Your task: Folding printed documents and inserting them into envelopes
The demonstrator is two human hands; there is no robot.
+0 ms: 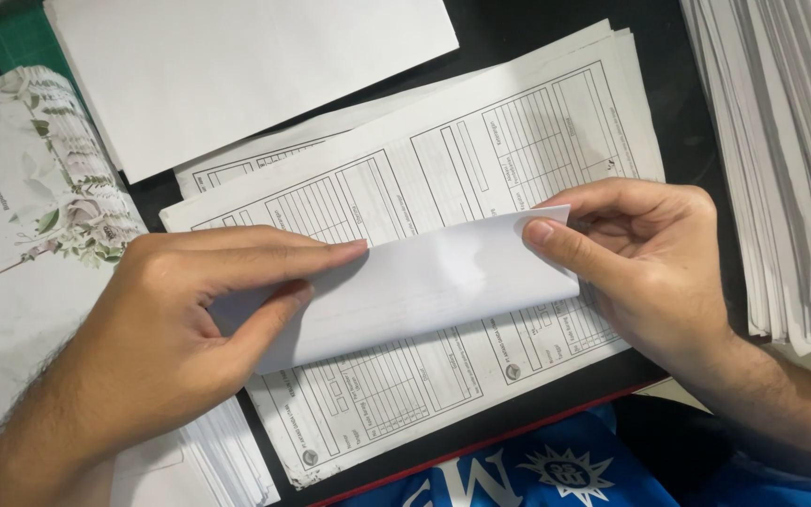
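Folded sheet (424,282): white, blank side up, lying centre on the form stack, its near half doubled over.

Left hand (171,329): thumb and forefinger pinched on the sheet's left end, pressing it flat so the fold lines up.

Right hand (650,253): thumb and fingers clamped on the right corner, holding the edges square.

Form stack (481,160): printed grid sheets, fanned, on the dark desk (509,28).

Far left: blank white paper (237,66).

Left: floral cards (21,169), green and white.

Right: tall white paper pile (781,141).

Near: white envelopes (227,460).
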